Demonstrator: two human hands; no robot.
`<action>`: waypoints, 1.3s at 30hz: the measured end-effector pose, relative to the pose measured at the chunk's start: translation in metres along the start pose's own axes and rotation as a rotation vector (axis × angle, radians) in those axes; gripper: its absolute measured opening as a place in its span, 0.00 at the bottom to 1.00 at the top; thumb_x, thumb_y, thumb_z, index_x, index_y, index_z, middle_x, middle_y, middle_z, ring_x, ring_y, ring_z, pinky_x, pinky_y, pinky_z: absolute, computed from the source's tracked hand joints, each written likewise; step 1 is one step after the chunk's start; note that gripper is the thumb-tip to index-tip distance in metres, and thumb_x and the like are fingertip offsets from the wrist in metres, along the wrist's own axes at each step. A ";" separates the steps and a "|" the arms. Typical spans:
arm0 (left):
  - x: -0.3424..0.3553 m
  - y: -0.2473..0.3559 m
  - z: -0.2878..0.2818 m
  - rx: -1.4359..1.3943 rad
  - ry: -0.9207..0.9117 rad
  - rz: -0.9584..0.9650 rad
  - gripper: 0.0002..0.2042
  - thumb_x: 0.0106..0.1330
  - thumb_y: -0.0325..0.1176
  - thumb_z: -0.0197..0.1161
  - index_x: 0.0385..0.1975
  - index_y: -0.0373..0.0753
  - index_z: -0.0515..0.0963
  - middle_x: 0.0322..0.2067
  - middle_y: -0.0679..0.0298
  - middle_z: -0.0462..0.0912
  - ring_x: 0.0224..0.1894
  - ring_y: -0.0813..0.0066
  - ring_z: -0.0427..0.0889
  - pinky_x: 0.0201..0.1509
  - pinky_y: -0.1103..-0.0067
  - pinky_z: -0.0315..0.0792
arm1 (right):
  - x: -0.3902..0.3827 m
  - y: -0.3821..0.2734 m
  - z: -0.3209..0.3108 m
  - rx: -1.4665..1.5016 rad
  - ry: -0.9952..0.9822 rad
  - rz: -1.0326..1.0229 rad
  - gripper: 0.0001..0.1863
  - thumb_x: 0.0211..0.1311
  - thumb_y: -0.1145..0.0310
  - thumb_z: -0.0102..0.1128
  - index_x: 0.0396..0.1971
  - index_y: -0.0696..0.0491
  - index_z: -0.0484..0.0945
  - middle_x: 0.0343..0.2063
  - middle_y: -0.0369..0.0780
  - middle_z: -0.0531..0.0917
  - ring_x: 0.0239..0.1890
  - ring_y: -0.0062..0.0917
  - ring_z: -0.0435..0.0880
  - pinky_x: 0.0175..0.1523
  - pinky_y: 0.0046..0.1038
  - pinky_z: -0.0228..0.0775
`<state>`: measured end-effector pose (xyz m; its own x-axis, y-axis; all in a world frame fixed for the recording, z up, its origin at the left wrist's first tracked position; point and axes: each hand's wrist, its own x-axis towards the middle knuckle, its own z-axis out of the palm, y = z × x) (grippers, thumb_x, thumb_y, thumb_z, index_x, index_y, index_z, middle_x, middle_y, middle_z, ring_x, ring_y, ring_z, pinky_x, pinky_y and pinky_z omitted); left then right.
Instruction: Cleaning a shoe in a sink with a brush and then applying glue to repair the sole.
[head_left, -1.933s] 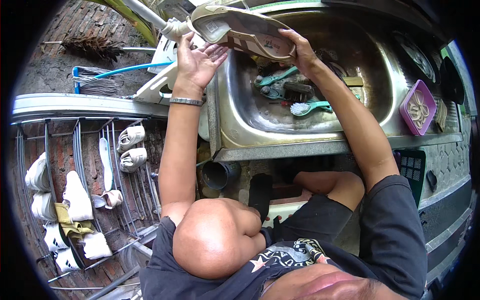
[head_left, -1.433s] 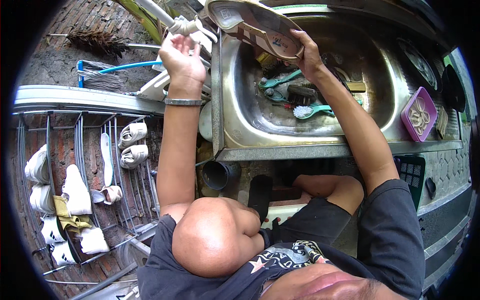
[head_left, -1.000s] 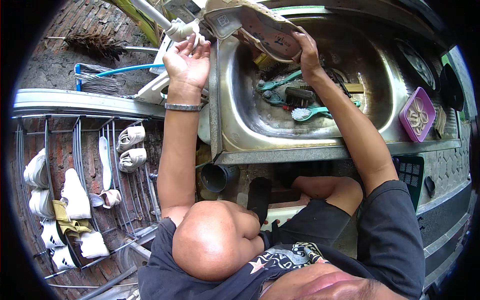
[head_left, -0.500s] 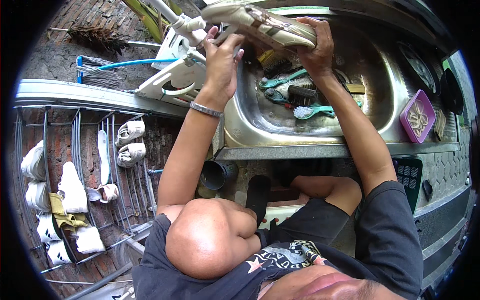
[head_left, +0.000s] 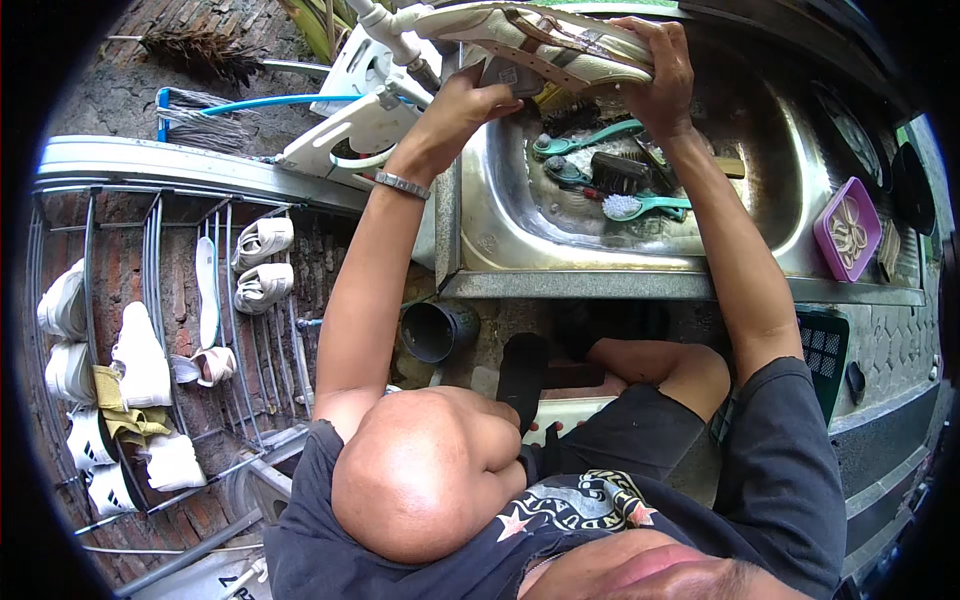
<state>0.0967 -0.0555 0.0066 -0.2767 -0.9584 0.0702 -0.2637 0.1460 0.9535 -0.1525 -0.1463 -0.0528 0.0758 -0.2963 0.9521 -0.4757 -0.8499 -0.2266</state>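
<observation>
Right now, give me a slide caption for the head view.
Right hand gripping a beige shoe partly over a metal sink holding turquoise brushes, left hand at the shoe's tongue.

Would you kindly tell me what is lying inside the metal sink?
Teal-handled brushes, one white-bristled, and a dark brush lie inside the sink. The shoe, the right hand holding it and the forearm block part of the sink, so whatever lies behind them cannot be seen.

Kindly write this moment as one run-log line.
right hand: holds shoe | left hand: at shoe's tongue | shoe: partly over sink | brushes: in sink
</observation>
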 end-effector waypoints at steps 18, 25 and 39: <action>0.001 -0.025 0.016 0.623 0.179 0.360 0.14 0.68 0.38 0.56 0.41 0.34 0.81 0.33 0.47 0.85 0.39 0.44 0.84 0.43 0.63 0.75 | 0.002 -0.008 -0.004 0.085 -0.141 0.077 0.25 0.46 0.76 0.73 0.48 0.52 0.78 0.41 0.39 0.82 0.44 0.37 0.82 0.50 0.34 0.77; -0.001 -0.009 0.011 0.459 0.158 -0.106 0.16 0.68 0.44 0.58 0.38 0.35 0.83 0.27 0.49 0.84 0.34 0.59 0.86 0.40 0.67 0.78 | -0.008 0.008 0.004 0.173 -0.208 0.194 0.21 0.53 0.74 0.69 0.49 0.54 0.79 0.42 0.42 0.83 0.46 0.38 0.83 0.53 0.30 0.75; -0.010 -0.029 0.037 -0.432 0.437 0.233 0.37 0.68 0.52 0.66 0.65 0.34 0.58 0.47 0.55 0.75 0.54 0.67 0.78 0.65 0.74 0.68 | -0.011 0.006 -0.010 1.268 -0.852 1.462 0.22 0.70 0.54 0.47 0.49 0.56 0.77 0.37 0.43 0.85 0.32 0.32 0.86 0.33 0.24 0.78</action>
<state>0.0731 -0.0406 -0.0323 0.1435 -0.9381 0.3151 0.1776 0.3377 0.9244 -0.1649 -0.1442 -0.0622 0.7490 -0.6236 -0.2238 0.1355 0.4748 -0.8696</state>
